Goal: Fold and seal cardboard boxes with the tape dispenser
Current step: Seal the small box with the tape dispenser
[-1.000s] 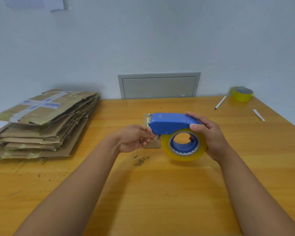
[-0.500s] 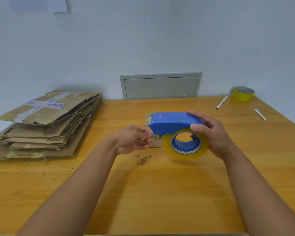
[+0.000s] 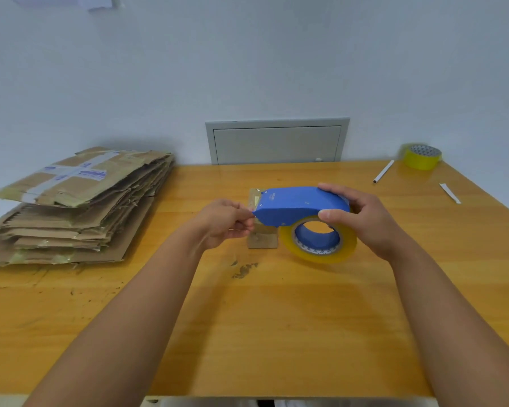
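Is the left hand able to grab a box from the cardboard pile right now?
Probably yes, but not at once. The left hand is busy pinching at the front end of the blue tape dispenser. The stack of flattened boxes lies to its left with bare table between, nothing blocking.

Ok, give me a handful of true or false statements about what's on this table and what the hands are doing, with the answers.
1. The right hand holds the blue tape dispenser. True.
2. The flattened cardboard boxes are stacked on the right side of the table. False: the stack lies on the left side.
3. The left hand pinches at the front tip of the dispenser. True.
4. The spare yellow tape roll sits in the far right corner. True.
5. The left hand rests on the cardboard stack. False: it is apart from the stack, at the dispenser.
6. A folded, upright box stands in front of the person. False: only flat cardboard and a small cardboard piece behind the dispenser show.
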Action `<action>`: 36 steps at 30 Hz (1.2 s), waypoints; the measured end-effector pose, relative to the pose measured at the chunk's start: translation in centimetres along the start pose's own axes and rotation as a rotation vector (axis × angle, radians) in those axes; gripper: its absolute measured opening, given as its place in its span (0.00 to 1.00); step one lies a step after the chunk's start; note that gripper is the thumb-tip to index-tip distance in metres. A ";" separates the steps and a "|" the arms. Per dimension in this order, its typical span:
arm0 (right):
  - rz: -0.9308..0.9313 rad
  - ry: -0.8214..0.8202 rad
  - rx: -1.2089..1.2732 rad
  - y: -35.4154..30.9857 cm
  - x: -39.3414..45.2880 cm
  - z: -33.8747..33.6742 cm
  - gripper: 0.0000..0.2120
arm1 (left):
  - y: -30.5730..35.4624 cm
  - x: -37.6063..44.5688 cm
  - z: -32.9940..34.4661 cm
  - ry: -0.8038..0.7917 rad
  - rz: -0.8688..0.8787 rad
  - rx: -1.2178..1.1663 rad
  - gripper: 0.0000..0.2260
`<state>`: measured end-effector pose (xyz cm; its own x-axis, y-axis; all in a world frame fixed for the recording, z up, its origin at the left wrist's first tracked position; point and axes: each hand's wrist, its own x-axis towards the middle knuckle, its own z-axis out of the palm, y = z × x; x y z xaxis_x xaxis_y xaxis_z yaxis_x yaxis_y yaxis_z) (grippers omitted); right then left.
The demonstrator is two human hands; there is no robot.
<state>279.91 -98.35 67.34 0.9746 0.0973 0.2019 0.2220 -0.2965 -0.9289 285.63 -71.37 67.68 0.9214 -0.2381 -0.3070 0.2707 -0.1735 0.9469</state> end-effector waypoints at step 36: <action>0.082 0.029 -0.322 1.9 3.0 -3.2 0.19 | -3.5 3.3 -0.4 0.272 -0.123 0.205 0.19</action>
<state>283.34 -101.68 67.20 0.9890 0.0354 0.1438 0.1370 -0.5881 -0.7971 287.86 -71.22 63.38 0.9335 0.0544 -0.3545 0.3478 -0.3797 0.8573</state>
